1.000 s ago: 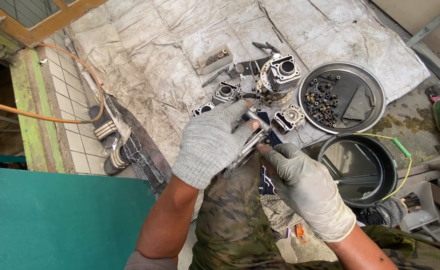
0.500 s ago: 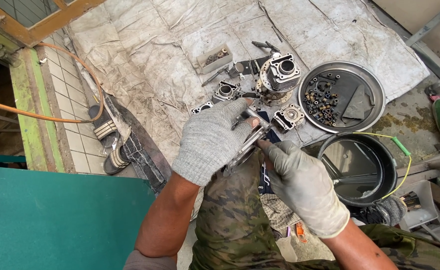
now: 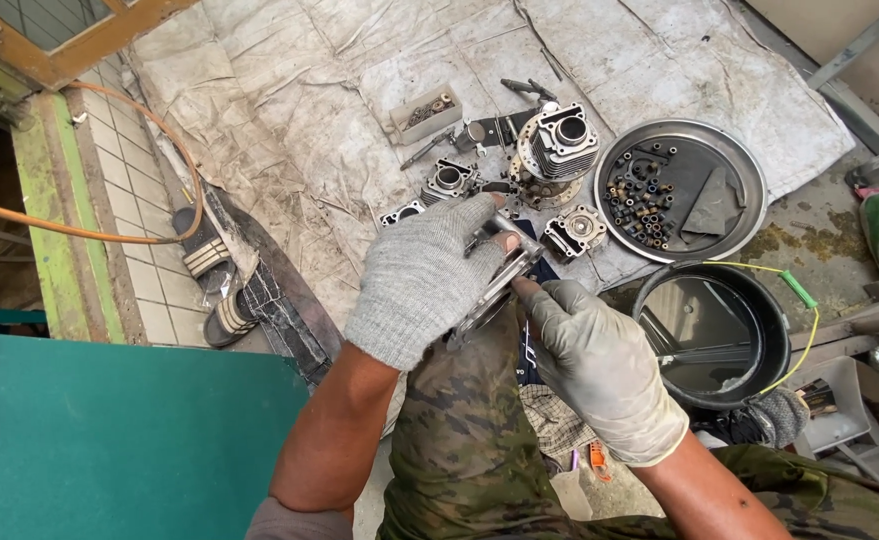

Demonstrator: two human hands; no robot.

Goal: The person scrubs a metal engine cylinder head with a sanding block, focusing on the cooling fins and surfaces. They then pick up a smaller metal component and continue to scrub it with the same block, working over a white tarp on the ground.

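Head view, left hand (image 3: 424,280) palm-down gripping metal engine part (image 3: 504,268), right hand (image 3: 599,365) fingertips pinching its lower edge.

The left hand (image 3: 421,280) hides most of the metal part (image 3: 504,262).

A small open grey cardboard box (image 3: 426,113) of bits lies on the tarp.

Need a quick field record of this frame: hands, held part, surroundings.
left hand: grey knit glove, grip closed on metal engine part
right hand: grey glove, fingertips on the same part
surface: worn tarp
ahead: finned engine cylinder, small parts tray
right side: round metal pan with bolts, black bucket
left side: sandals, orange hose
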